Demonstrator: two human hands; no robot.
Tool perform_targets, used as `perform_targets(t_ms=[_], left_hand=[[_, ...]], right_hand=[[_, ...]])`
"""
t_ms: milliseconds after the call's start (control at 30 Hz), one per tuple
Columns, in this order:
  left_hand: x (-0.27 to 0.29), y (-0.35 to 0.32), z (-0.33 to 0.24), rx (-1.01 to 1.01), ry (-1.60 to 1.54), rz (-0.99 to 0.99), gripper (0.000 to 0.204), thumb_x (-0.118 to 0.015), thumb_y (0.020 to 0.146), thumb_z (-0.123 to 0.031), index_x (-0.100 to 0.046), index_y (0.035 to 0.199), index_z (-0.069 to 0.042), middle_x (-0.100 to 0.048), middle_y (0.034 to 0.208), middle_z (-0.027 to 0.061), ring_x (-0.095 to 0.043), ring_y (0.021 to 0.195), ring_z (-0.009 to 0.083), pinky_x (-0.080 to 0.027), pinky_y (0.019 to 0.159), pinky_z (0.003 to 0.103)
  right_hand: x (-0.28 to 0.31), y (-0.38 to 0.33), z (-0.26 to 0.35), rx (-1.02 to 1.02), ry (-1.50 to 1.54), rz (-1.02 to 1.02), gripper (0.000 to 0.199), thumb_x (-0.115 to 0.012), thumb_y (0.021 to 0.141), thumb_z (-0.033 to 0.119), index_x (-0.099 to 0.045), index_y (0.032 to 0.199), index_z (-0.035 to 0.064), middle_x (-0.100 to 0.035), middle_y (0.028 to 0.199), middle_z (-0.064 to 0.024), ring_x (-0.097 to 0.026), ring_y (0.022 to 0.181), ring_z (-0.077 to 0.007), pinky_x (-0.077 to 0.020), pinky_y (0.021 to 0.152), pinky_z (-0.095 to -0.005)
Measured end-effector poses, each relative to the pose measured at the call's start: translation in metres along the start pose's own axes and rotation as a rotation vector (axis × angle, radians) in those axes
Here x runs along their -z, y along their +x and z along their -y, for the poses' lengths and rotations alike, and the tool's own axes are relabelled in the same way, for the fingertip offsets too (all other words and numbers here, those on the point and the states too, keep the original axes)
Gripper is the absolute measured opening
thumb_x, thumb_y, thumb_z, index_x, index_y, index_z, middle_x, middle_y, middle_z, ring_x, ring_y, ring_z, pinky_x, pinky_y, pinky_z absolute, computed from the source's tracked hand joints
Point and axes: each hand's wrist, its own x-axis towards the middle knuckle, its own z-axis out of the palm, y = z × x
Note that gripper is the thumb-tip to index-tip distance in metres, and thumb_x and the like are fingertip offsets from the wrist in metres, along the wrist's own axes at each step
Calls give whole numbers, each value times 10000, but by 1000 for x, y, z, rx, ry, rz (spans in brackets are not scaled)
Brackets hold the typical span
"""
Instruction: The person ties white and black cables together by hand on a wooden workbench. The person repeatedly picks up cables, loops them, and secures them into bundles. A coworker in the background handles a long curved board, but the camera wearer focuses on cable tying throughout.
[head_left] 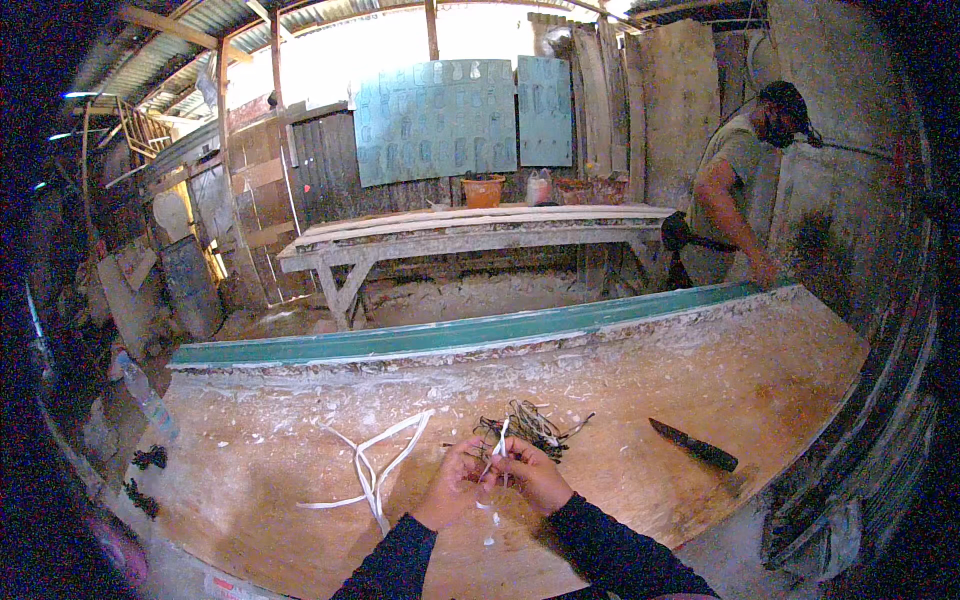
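Observation:
Over the middle of the wooden table, my left hand (455,484) and my right hand (538,480) meet fingertip to fingertip. Both are closed in a pinch on a narrow white strip (503,436), which rises above the fingers. Thin dark strands show by the left fingers; whether that hand grips them I cannot tell. Just beyond the hands lies a tangled bundle of dark cords (540,428). Longer white strips (368,470) lie loosely crossed to the left of my left hand. A dark knife (693,445) rests on the wood to the right.
A long green moulding form (480,330) runs along the tabletop's (620,400) far edge. Another person (735,170) bends over its right end. Behind stands a workbench (480,232) with an orange bucket (483,191). A clear bottle (145,395) and dark cord clumps (150,458) sit left.

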Motion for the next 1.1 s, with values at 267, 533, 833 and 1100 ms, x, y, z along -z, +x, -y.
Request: perform_targets(t_ms=[267,533,833,1100], left_hand=[[14,-1,8,105,38,-141,423,-551,726,-1,-417,1125,-40,-511,789,7,-489,667,91,-411,639,218],[19,-1,-8,221,403,-295,179,-574,769,-194,-574,878,-52,-569,734,35,-512,610,108,-437,540,250],[20,-3,2,88,462,-304,191,-636,738,-178,-523,665,-42,-507,583,-7,-459,520,66,-358,485,206],[32,2,21,241,-11,-288,146,-594,777,-164,-526,752,-37,-524,631,8,-485,573,78,-387,543,208]], right_hand=[[9,4,11,131,189,-58,115,-537,784,90,-500,892,69,-546,759,-35,-554,705,-153,-468,681,-298],[24,3,18,146,294,71,148,-513,795,103,-512,934,51,-578,835,-65,-576,776,-170,-481,721,-318],[23,2,17,180,216,162,192,-530,805,176,-532,922,24,-592,887,-110,-585,792,-189,-485,703,-314],[26,-3,18,56,227,157,225,-531,809,210,-546,895,3,-600,845,-123,-584,725,-183,-472,674,-292]])
